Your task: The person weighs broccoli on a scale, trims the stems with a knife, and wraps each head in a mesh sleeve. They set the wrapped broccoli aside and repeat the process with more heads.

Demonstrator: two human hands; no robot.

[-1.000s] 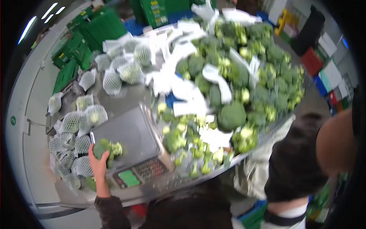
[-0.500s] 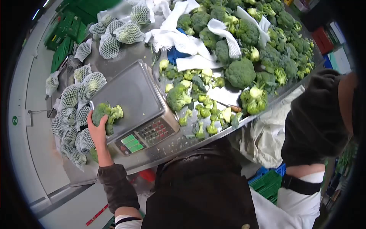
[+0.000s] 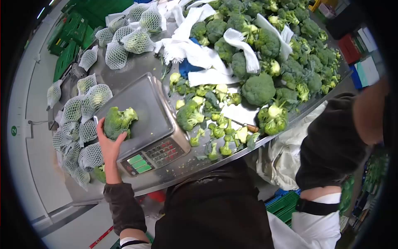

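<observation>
My left hand (image 3: 110, 143) is cupped around a broccoli head (image 3: 118, 122) at the left part of the scale's metal pan (image 3: 137, 106). Its fingers lie along the far left side and the thumb lies at the lower right. The cut stem points up and right. Beneath the pan, the scale has green displays (image 3: 139, 164) and a keypad (image 3: 166, 150). Of my right arm, the dark sleeve (image 3: 331, 141) and a bit of bare wrist (image 3: 373, 114) show at the right edge. My right hand itself is outside the picture.
Netted broccoli heads (image 3: 89, 103) lie left of the scale, with more netted ones (image 3: 137, 41) behind it. Loose broccoli (image 3: 259, 89) is heaped at the right, near white netting (image 3: 188, 54). Cut stems, florets and a brown-handled knife (image 3: 251, 128) lie near the metal table's front edge (image 3: 174, 179).
The broccoli head in my left hand has turned and sits further onto the pan, and my thumb has moved lower on it. The whole view has shifted slightly. My right arm stays raised.
</observation>
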